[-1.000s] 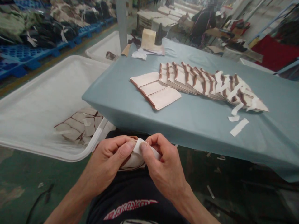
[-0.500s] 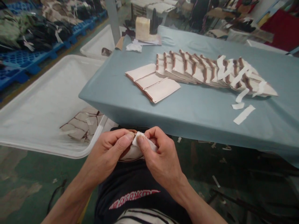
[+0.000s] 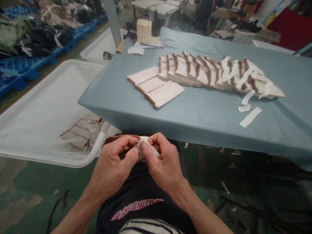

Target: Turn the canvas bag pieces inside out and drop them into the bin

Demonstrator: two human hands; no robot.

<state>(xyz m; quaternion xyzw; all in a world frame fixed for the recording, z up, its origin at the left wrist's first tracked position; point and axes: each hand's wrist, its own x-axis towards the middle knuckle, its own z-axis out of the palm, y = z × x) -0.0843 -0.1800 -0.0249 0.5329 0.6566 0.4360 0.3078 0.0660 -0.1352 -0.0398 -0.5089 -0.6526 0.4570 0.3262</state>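
Over my lap, both hands pinch a white fabric piece with brown edging (image 3: 144, 139). My left hand (image 3: 113, 162) is closed on its brown-edged side, thumb and forefinger meeting near the middle. Close beside it, my right hand (image 3: 163, 159) presses its thumb on the white part. Fingers cover most of the piece, so its full shape is hidden. On the table beyond lies a flat cream panel with brown seams (image 3: 156, 86). To its right, a row of similar overlapping panels (image 3: 202, 71) is fanned out.
A blue-covered table (image 3: 117, 94) stands in front of me. White strips (image 3: 250, 117) lie at its right. Left is a white bin (image 3: 44, 123) with cream brown-seamed pieces (image 3: 83, 131) inside. A yellowish block (image 3: 144, 31) sits at the table's back. Blue pallets (image 3: 36, 61) hold fabric heaps.
My left hand has shifted slightly, and more of the brown edging now shows above it. Both hands still pinch the piece. The view has turned a little, moving the table slightly left.
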